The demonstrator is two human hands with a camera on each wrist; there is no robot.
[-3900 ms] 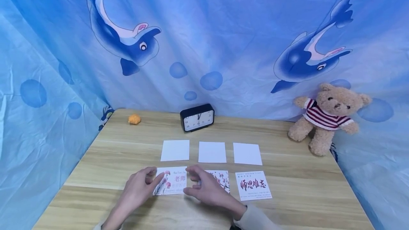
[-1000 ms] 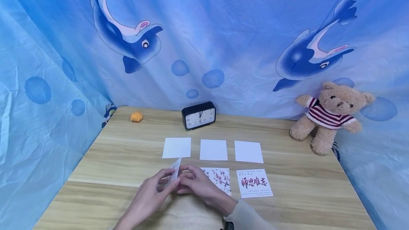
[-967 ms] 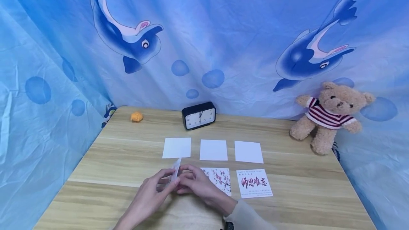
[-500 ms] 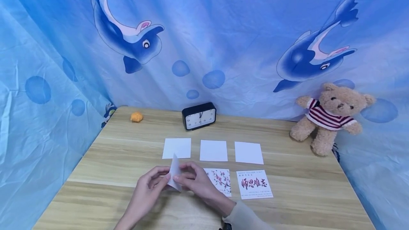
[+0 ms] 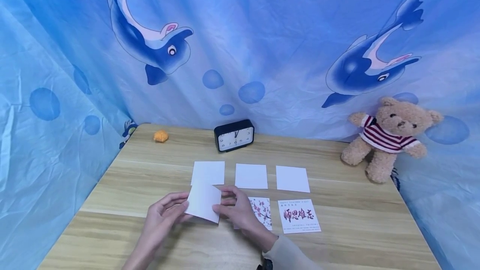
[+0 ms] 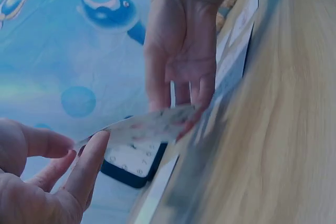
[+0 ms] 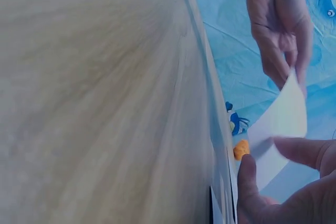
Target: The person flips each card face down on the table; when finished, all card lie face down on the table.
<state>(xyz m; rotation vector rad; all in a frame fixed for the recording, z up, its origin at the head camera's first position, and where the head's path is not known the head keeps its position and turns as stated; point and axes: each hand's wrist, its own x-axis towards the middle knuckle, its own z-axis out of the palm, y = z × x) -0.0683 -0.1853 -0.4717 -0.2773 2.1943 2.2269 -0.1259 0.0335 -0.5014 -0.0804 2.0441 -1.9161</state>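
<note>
A square card (image 5: 204,202) is raised above the table with its blank white side toward the head camera. My left hand (image 5: 165,213) pinches its left edge between thumb and fingers. At the opposite edge my right hand (image 5: 240,211) pinches it too, thumb on the white face. The left wrist view shows the printed underside of the card (image 6: 152,127), tilted and blurred. Beneath my right hand lies a card with red blossom branches (image 5: 261,211), partly hidden by that hand. Right of it is a card with red Chinese writing (image 5: 299,216), lying face up.
Behind the hands lie three blank white cards in a row: a left card (image 5: 208,172), a middle card (image 5: 251,176) and a right card (image 5: 292,178). Farther back are a black clock (image 5: 234,136), an orange crumpled ball (image 5: 161,136) and a teddy bear (image 5: 390,136) at the right.
The flower card lay printed side up between the hands, then was lifted and stood on edge. Now it has turned over, its white side facing up, and both hands have spread apart along its edges.
</note>
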